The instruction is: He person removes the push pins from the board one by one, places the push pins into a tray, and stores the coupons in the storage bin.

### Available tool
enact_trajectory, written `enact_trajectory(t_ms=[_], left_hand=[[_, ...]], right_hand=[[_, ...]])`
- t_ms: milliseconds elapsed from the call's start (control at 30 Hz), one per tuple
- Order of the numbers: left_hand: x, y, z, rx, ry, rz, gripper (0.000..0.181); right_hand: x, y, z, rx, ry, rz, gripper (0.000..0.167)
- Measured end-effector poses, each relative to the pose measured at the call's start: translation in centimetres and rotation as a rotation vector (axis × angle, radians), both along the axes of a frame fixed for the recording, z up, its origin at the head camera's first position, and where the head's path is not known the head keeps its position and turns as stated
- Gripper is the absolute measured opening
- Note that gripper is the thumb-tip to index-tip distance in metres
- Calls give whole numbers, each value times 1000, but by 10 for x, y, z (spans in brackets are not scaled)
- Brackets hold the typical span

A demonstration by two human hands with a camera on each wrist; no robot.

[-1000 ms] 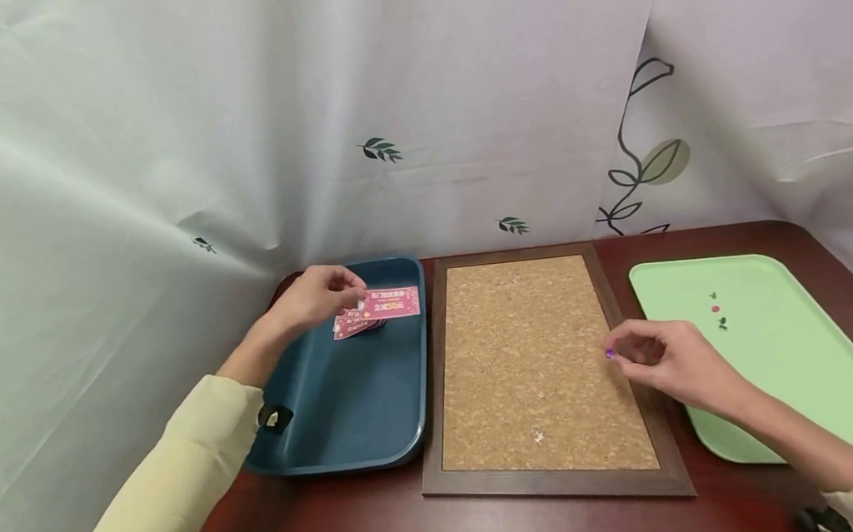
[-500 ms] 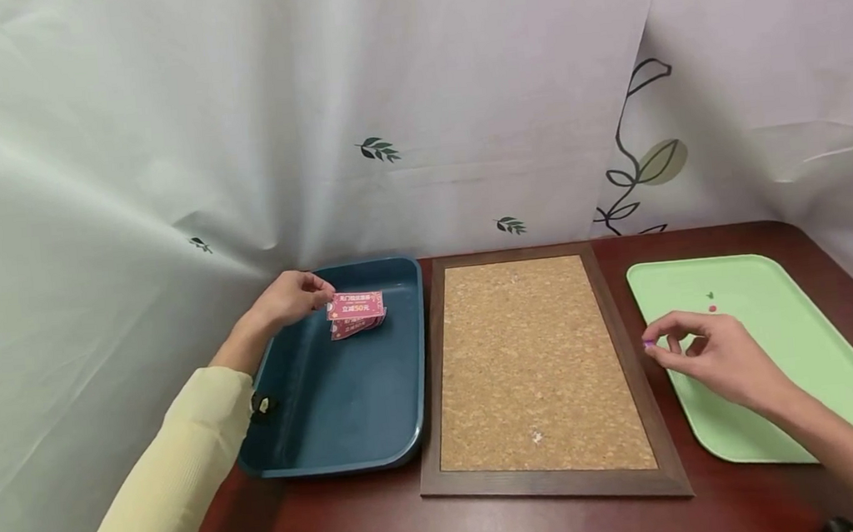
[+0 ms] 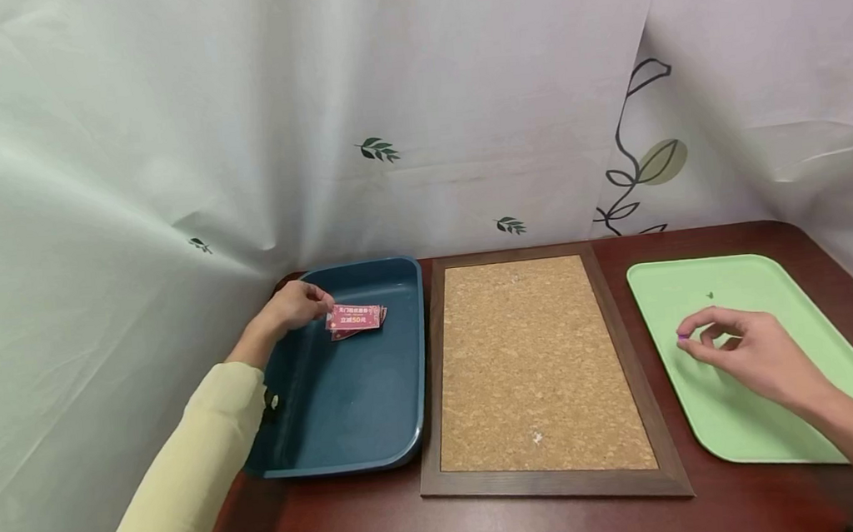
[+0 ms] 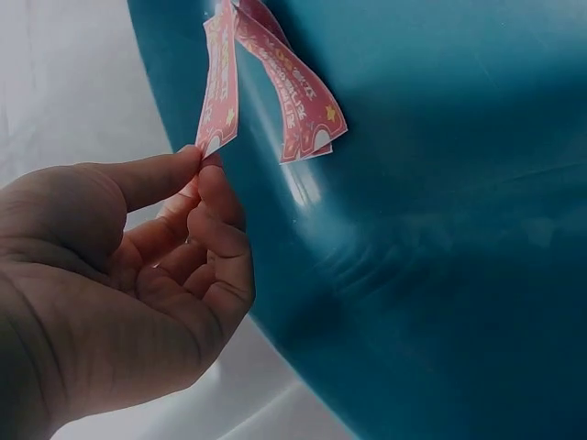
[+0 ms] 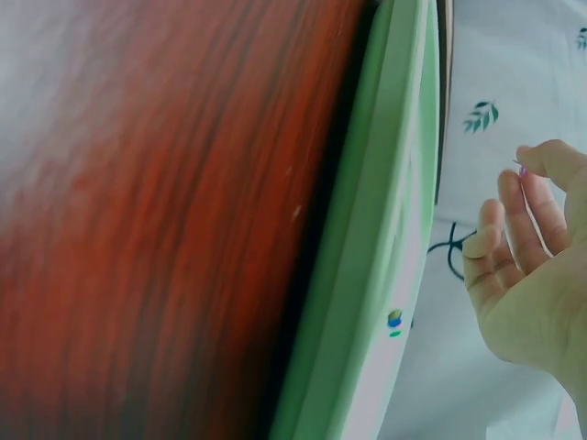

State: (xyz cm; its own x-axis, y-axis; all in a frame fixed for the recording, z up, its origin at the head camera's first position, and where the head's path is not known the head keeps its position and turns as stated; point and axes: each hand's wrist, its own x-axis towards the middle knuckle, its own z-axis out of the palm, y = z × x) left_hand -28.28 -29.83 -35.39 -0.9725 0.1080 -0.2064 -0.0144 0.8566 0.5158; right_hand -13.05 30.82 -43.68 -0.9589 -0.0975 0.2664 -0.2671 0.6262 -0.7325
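Observation:
In the head view my left hand [image 3: 292,305] is over the far end of a dark blue tray [image 3: 344,419], pinching the left end of a pink printed coupon [image 3: 354,317] between thumb and finger. Beneath it lie other pink coupons [image 4: 298,101], fanned at an angle in the left wrist view. At the right, my right hand [image 3: 760,357] hovers above a light green tray [image 3: 802,353]. Its thumb and forefinger pinch a small purple push pin [image 3: 682,338], whose thin point shows in the right wrist view. The remaining fingers of that hand are bent.
Between the trays lies a cork board [image 3: 539,357] with a brown wooden frame [image 3: 556,483]. Its cork has small pale worn spots near top and bottom. A tiny green piece [image 3: 710,294] lies on the green tray. A patterned white sheet [image 3: 446,131] hangs behind the dark red table [image 3: 386,520].
My right hand has moved right with the push pin, from the cork board's edge to over the green tray. My left hand has moved left and lowered its coupon onto the others.

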Motion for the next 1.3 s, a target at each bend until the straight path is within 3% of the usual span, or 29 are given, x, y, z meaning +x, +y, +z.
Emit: enact_trajectory(t_ms=[433,733,1000,1300], left_hand=[[-6,0,-10,-80,5,10,20],[-4,2,-10,-153,82,11,24],[-1,7,-4,-119,115,36,31],[6,23,2,-74,127,6,34]], right_hand=[[0,36,-10,21,64,-65,12],[1,53,-20,121,28,-139,9],[1,61,-20,195,-41,-180,9],[-2,59,-20,221,-76,-195,12]])
